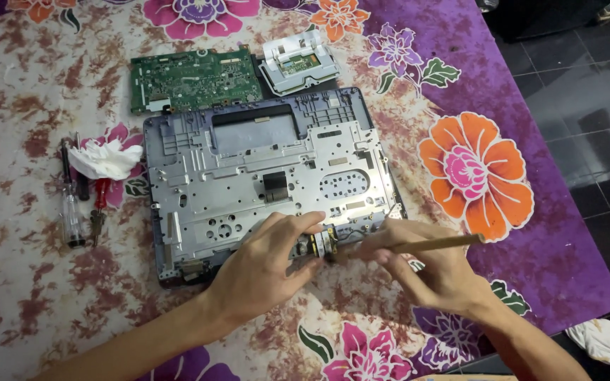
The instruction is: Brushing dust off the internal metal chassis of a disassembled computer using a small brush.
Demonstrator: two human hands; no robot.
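The left hand [266, 264] pinches a small part [317, 245] with a round metal piece on it, thumb and fingers pressed together around it, at the near edge of a grey laptop shell [266, 173]. The right hand [428, 268] grips a thin brown brush [418, 245] like a pen, fingers closed on its handle, and the brush tip touches the small part just beside the left hand's fingertips. The handle points out to the right, over the cloth.

The laptop shell lies flat with its metal inner side up, in the middle of a table covered by a flowered cloth [474, 169] in purple, orange and pink. Behind the shell lies a green circuit board [195, 79], and just to its right a small silver-grey touchpad piece [299, 67]. To the left of the shell, well apart from the hands, two screwdrivers [82, 204] lie side by side, with a crumpled white tissue [105, 161] partly over their upper ends. A dark tiled floor [587, 106] shows at the right.
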